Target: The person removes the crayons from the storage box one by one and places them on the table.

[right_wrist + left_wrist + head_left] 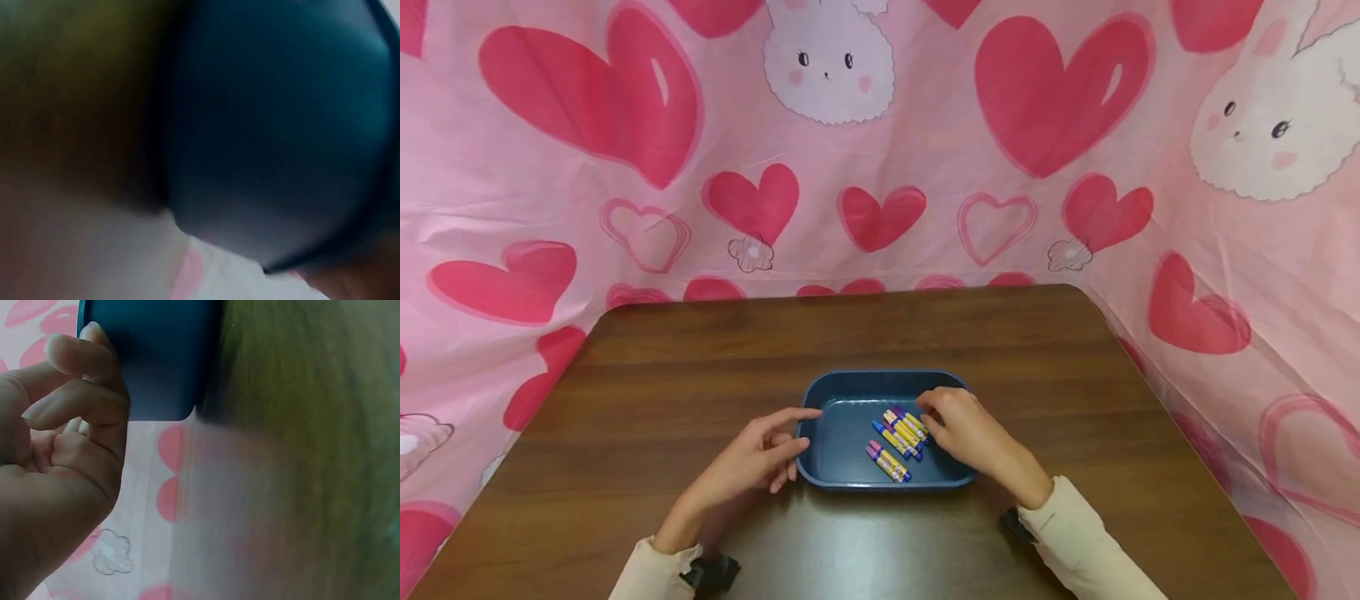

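Note:
A dark blue tray (842, 458) with rounded corners holds several crayons (902, 437) in yellow wrappers, with pink, blue, purple and peach tips. They lie loosely grouped in its right half. My left hand (767, 450) is at the tray's left end, its index fingertip over the rim and its thumb beside the wall. In the left wrist view the fingers of that hand (75, 419) bend loosely beside the tray wall (162, 375). My right hand (966, 425) reaches over the right rim, fingers bent beside the crayons, nothing visible between them. The right wrist view is blurred.
The tray stands on a dark brown wooden table (700, 375) with rounded far corners. A pink cloth (880, 150) printed with hearts and rabbits hangs behind the table and along both sides. Black straps (711, 572) show at the cream sleeves (655, 571).

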Demonstrator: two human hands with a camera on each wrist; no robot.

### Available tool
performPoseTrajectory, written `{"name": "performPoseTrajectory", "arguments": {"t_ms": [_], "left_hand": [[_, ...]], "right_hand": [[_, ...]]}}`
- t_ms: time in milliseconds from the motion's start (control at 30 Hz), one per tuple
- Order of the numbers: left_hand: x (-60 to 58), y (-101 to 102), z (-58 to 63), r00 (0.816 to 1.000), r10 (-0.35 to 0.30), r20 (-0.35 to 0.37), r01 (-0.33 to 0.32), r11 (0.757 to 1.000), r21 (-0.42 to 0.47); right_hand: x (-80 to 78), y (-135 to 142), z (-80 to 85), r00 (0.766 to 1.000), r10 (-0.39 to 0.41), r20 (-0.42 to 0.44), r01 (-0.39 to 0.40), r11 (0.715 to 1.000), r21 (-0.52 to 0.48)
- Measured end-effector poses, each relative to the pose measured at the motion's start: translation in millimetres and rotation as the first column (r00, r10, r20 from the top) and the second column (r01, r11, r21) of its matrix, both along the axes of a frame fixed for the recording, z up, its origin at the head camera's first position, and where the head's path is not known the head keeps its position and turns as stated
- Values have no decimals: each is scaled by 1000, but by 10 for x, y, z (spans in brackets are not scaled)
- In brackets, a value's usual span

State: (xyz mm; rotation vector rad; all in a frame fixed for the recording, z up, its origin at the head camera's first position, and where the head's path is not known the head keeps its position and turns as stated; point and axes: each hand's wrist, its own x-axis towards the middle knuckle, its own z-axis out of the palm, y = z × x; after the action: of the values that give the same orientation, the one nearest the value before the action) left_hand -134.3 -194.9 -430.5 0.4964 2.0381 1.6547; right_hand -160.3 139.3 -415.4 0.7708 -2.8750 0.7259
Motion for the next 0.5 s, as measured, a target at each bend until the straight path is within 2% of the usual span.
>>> {"name": "performPoseTrajectory", "arguments": {"t_ms": [167,233,500], "left_hand": [[0,-40,-46,1000,-14,-11,15,998,60],[-5,-55,-60,1000,-14,-14,15,997,75],[-22,-43,-126,1000,-15,8,14,992,129]], "right_hand": [[7,-121,-126,987,15,-160,21,976,215],[11,-142,-149,981,22,-194,31,963,268],[13,-109,-170,985,42,-167,12,950,313]]}}
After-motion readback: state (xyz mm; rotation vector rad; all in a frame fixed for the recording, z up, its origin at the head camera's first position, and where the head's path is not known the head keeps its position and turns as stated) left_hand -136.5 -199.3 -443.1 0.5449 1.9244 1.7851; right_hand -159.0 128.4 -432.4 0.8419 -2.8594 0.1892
